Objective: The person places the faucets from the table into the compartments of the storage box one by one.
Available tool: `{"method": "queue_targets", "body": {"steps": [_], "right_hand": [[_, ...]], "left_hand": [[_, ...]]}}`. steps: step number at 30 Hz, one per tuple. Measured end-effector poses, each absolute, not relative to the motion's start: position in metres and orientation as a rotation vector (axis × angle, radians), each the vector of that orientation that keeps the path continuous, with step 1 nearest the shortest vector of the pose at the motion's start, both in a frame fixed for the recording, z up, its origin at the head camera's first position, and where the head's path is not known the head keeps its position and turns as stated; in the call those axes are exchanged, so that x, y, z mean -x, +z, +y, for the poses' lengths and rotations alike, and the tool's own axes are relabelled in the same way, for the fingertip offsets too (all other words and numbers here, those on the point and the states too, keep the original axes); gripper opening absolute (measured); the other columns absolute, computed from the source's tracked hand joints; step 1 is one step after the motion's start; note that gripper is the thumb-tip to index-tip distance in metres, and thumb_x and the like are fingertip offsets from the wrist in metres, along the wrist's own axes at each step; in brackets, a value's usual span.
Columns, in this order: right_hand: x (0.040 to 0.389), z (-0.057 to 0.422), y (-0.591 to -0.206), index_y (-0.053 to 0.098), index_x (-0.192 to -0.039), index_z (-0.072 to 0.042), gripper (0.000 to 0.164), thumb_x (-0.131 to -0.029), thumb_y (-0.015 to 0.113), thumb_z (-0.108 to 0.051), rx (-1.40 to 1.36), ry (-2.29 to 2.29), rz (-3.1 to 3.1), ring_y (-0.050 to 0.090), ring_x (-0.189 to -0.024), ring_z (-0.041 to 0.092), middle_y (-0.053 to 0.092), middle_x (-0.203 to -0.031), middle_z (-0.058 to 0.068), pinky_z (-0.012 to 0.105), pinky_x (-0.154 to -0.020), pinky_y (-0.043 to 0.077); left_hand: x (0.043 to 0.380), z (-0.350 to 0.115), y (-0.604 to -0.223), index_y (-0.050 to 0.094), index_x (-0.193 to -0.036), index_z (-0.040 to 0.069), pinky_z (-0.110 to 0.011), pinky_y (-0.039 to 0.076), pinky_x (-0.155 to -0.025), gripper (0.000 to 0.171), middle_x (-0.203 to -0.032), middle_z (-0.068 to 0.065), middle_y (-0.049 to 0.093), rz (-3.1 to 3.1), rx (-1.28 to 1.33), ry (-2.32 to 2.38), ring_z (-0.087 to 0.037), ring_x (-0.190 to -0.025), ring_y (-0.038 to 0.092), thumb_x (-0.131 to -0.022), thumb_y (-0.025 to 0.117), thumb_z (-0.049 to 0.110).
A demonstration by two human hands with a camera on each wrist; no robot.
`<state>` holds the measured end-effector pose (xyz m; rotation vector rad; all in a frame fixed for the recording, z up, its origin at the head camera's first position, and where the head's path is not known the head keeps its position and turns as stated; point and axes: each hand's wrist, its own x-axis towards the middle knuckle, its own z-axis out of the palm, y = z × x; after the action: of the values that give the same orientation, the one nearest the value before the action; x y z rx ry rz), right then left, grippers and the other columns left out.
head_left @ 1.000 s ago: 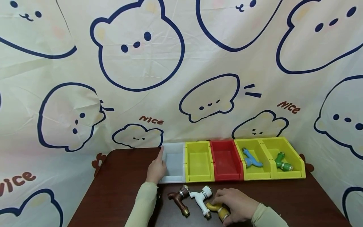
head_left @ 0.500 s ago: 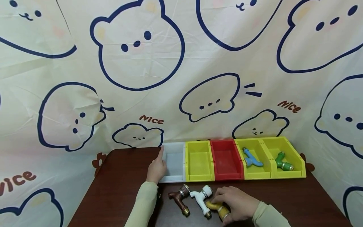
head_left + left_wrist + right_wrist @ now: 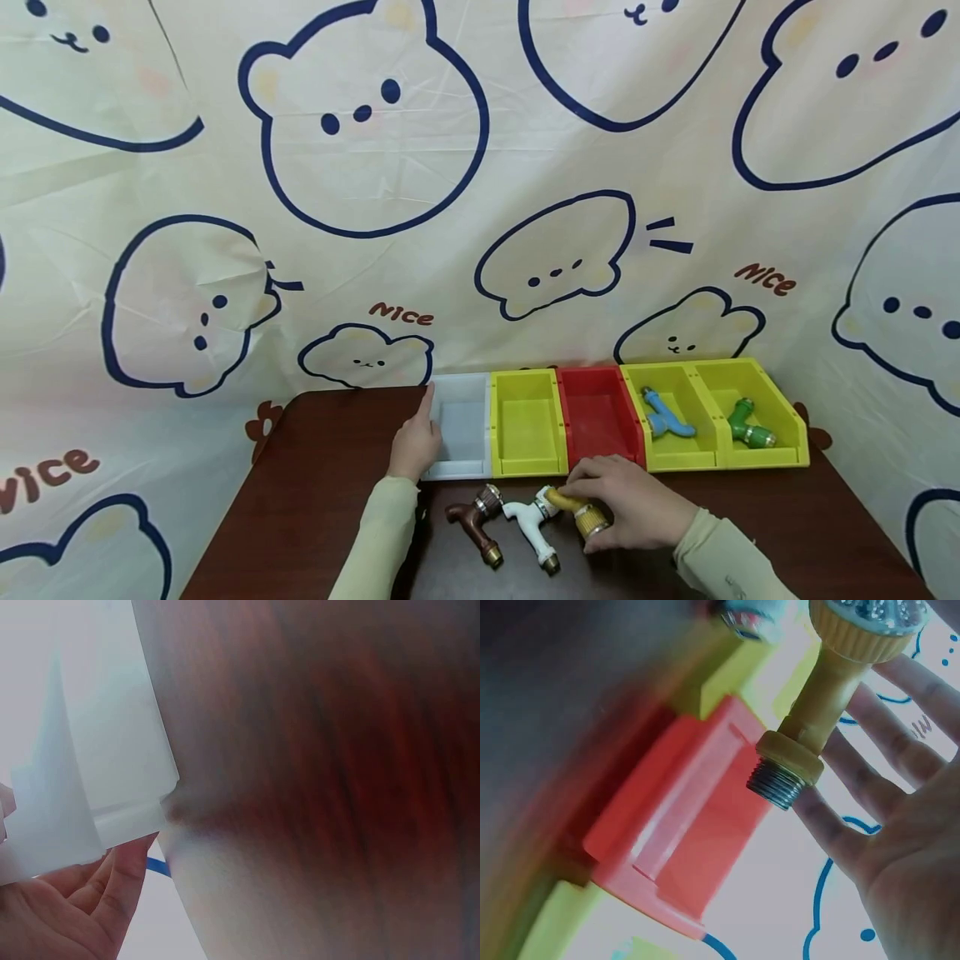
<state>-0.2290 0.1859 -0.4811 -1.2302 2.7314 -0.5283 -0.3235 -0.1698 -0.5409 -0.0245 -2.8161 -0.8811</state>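
Observation:
My right hand (image 3: 633, 504) grips a yellow tap (image 3: 590, 518) by its ribbed end, just in front of the red bin (image 3: 600, 417). In the right wrist view the tap's threaded end (image 3: 780, 784) points down and the fingers lie along its far side. A white tap (image 3: 531, 527) lies on the table right beside it, with a brown tap (image 3: 476, 527) further left. My left hand (image 3: 415, 446) holds the left wall of the light grey bin (image 3: 461, 425), index finger stretched along the edge. The left wrist view shows its fingers under the bin's wall (image 3: 120, 735).
A yellow bin (image 3: 527, 468) stands between the grey and red ones. Two joined yellow bins at the right hold a blue tap (image 3: 666, 417) and a green tap (image 3: 750, 427). The brown table (image 3: 300, 492) meets a cartoon-printed cloth (image 3: 375, 183) behind.
My right hand has lifted the yellow tap and moved it up toward the red bin, away from the table's front. The left hand stays on the grey bin.

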Motion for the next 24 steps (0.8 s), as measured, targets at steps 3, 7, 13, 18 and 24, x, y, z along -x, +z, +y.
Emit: {"method": "queue_targets", "body": {"steps": [3,7,13,18,24], "right_hand": [[0.236,0.187,-0.473,0.062,-0.125,-0.036,0.066,-0.069,0.067,-0.071,1.2,-0.518,2.768,0.048,-0.103,0.006,0.053,-0.115,-0.019,0.04,-0.09,0.045],[0.246,0.188,-0.463,0.061,-0.126,-0.037,0.068,-0.068,0.065,-0.073,1.178,-0.507,2.83,0.048,-0.103,0.005,0.053,-0.115,-0.02,0.039,-0.091,0.045],[0.263,0.193,-0.449,0.062,-0.126,-0.036,0.069,-0.066,0.07,-0.069,1.145,-0.51,2.94,0.048,-0.102,0.003,0.054,-0.114,-0.02,0.038,-0.089,0.046],[0.277,0.197,-0.44,0.064,-0.126,-0.032,0.07,-0.066,0.074,-0.066,1.095,-0.515,2.998,0.049,-0.1,0.005,0.056,-0.114,-0.017,0.037,-0.088,0.046],[0.289,0.198,-0.436,0.065,-0.124,-0.033,0.068,-0.063,0.081,-0.059,0.954,-0.486,3.061,0.051,-0.099,0.009,0.056,-0.113,-0.015,0.039,-0.088,0.047]], "left_hand": [[0.324,-0.17,-0.541,0.019,-0.155,0.024,-0.031,0.031,-0.04,0.067,-0.049,-0.001,0.043,-2.818,0.023,-0.878,-0.017,-0.038,0.036,-0.095,0.045,0.008],[0.324,-0.17,-0.542,0.018,-0.155,0.025,-0.031,0.031,-0.04,0.067,-0.049,-0.001,0.043,-2.821,0.017,-0.867,-0.017,-0.038,0.036,-0.095,0.045,0.008],[0.324,-0.17,-0.541,0.019,-0.155,0.025,-0.031,0.031,-0.04,0.067,-0.049,-0.001,0.043,-2.82,0.019,-0.857,-0.017,-0.038,0.036,-0.095,0.045,0.008],[0.324,-0.169,-0.54,0.02,-0.154,0.023,-0.031,0.031,-0.041,0.067,-0.05,-0.001,0.043,-2.821,0.006,-0.853,-0.017,-0.04,0.037,-0.095,0.045,0.008],[0.324,-0.169,-0.54,0.019,-0.155,0.024,-0.03,0.031,-0.041,0.067,-0.049,-0.001,0.043,-2.829,0.006,-0.855,-0.016,-0.039,0.036,-0.095,0.044,0.007]]}}
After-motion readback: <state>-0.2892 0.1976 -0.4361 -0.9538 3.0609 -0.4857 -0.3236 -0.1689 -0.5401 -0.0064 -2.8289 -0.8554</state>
